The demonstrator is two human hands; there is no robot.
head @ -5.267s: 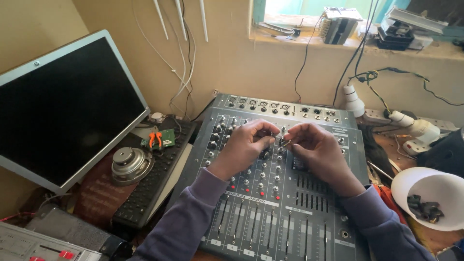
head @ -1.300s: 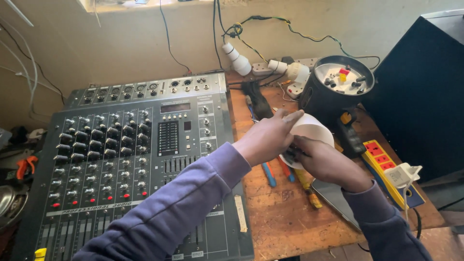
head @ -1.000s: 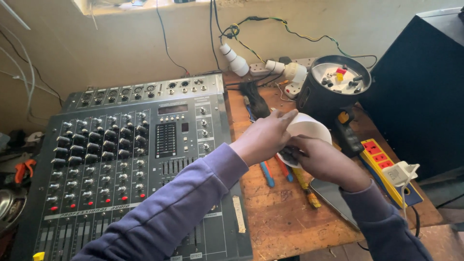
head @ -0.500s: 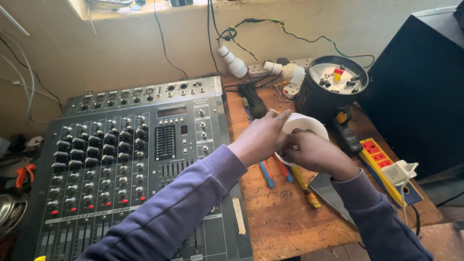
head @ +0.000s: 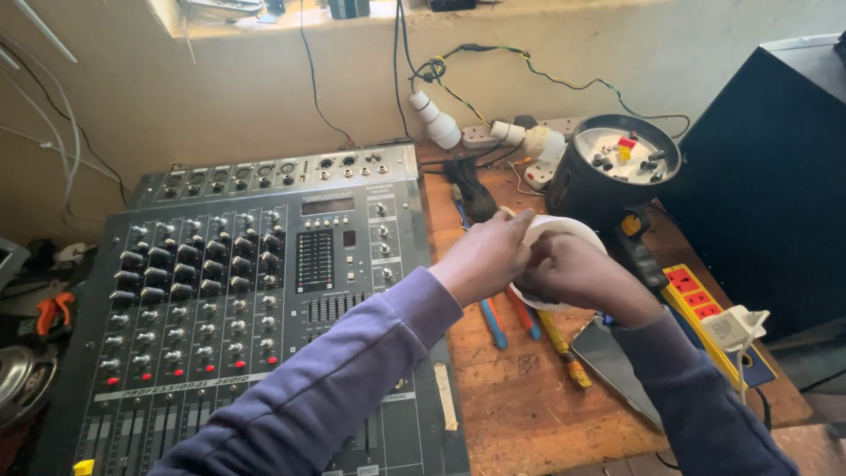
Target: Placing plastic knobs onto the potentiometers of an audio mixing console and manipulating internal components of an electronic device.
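Seen from the head camera, both hands met over a white bowl held just above the wooden surface, right of the audio mixer. The left hand reached across from the mixer side, its fingers curled over the bowl's near-left rim and gripping it. The right hand covered the bowl's near side, fingers bent around it; whether they pinched anything inside could not be told, since the bowl's hollow was hidden behind the knuckles. Both arms wore purple sleeves. Beneath the hands lay screwdrivers with blue, red and yellow handles on the wood. Just beyond the bowl, to the far right, stood a black round container holding small parts. A yellow power strip with a white plug lay at the right, near a large black speaker cabinet. White plug adapters sat at the far edge by the wall. Orange-handled pliers lay far left.
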